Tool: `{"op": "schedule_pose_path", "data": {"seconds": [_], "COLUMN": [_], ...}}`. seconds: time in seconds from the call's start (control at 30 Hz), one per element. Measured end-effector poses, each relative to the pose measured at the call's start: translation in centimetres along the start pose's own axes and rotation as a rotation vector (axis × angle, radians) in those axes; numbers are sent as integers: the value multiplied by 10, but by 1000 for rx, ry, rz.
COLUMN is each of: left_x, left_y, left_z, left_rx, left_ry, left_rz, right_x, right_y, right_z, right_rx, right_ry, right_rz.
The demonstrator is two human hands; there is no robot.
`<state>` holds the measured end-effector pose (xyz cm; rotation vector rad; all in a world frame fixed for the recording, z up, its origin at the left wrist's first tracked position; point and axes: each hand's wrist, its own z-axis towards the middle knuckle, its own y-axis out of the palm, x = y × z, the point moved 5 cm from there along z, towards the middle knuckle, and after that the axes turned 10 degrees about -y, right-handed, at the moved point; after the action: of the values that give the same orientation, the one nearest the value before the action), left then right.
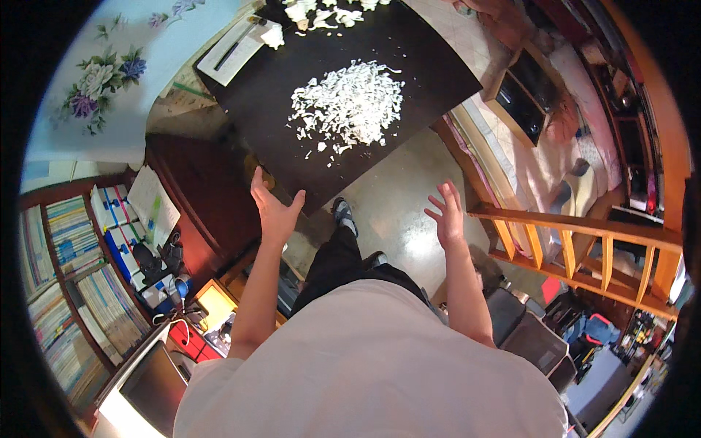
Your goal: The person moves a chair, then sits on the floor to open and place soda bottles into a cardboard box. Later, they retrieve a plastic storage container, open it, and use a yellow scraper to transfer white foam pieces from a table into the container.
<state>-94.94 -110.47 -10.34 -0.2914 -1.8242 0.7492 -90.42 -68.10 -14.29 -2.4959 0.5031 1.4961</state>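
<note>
Both my hands hang in the air with nothing in them. My left hand (pixel 276 213) is beside the near left corner of a dark tabletop (pixel 252 120), thumb and fingers apart. Off to the right, above the floor, my right hand (pixel 448 216) has its fingers spread. A heap of small white shredded pieces (pixel 353 107) lies on the tabletop, with loose bits around it. Larger white chunks (pixel 323 13) sit at the far edge, partly cut off by the frame. At the far left corner is a white board (pixel 235 49) with a dark-bladed knife (pixel 236 46) on it.
A wooden bed rail (pixel 580 227) stands at right. Shelves of books and magazines (pixel 98 290) fill the left side, near a dark monitor (pixel 153 378). A flowered cloth (pixel 98 76) hangs at upper left. My feet (pixel 344 213) are on the floor (pixel 411 180) by the table.
</note>
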Motion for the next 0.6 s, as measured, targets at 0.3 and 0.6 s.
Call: {"op": "schedule_pose_path", "data": {"seconds": [0.3, 0.6], "left_x": [11, 35], "left_y": [25, 49], "left_z": [-69, -153], "left_rx": [-24, -134], "left_ry": [222, 492], "left_rz": [-118, -57], "right_x": [37, 61], "right_y": [-56, -83], "right_z": [-47, -135], "right_rx": [14, -133], "right_ry": [16, 2], "right_rz": [47, 105]}}
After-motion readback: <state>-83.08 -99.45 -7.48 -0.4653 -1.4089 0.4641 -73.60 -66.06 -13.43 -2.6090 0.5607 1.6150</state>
